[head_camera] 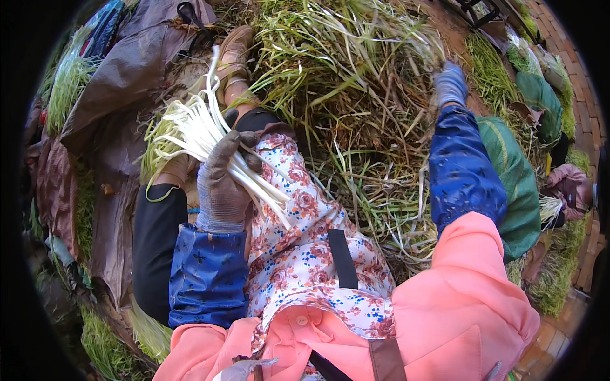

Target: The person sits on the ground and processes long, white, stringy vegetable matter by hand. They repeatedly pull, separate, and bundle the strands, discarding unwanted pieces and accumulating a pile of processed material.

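Note:
My left hand (226, 178), in a soiled knit work glove, is closed around a bunch of long white plant stalks (202, 128). The stalks lie above my lap, their pale green ends hanging at the left. A floral apron (305, 214) covers my lap. My right hand (450, 83), in a bluish glove, is stretched out to the far right edge of a big heap of green and dry leaves (367, 95). Blurred leaves meet its fingers; whether it grips them cannot be told.
Brown sheeting (119, 81) lies at the left, with bundles of green-white plants (71, 90) beyond it. A green woven sack (510, 185) stands beside my right arm. Another person (569, 185) is at the far right, near more plants and brick paving (584, 114).

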{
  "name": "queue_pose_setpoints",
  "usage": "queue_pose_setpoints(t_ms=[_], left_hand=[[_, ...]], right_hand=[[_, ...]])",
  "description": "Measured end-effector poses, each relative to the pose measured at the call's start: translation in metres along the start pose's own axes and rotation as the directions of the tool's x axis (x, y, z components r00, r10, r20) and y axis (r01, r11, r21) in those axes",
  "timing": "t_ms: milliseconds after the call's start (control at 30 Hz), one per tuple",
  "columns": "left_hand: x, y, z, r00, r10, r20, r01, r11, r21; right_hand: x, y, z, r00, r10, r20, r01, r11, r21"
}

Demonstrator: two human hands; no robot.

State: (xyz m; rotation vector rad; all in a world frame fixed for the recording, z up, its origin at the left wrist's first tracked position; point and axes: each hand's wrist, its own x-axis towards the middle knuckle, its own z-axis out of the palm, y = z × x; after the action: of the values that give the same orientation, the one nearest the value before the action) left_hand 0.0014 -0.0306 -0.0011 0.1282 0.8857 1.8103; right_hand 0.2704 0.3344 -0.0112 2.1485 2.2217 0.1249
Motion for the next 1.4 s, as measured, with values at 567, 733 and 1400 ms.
queue_pose_setpoints(t_ms=[567,733,1400], left_hand=[[0.005,-0.009,-0.010,1.000,0.028,0.000,-0.028,0.999,-0.018],[0.005,-0.006,-0.003,1.000,-0.013,0.016,0.015,0.986,-0.164],[-0.016,-0.050,0.001,0.974,-0.214,-0.070,0.220,0.972,0.079]], right_hand=[[-0.156,-0.026,0.016,0.807,-0.584,-0.094,0.554,0.692,0.463],[-0.167,-0.066,-0.002,0.680,-0.458,0.572,0.556,0.831,0.004],[-0.264,-0.066,0.005,0.702,-0.655,0.280,0.156,0.525,0.837]])
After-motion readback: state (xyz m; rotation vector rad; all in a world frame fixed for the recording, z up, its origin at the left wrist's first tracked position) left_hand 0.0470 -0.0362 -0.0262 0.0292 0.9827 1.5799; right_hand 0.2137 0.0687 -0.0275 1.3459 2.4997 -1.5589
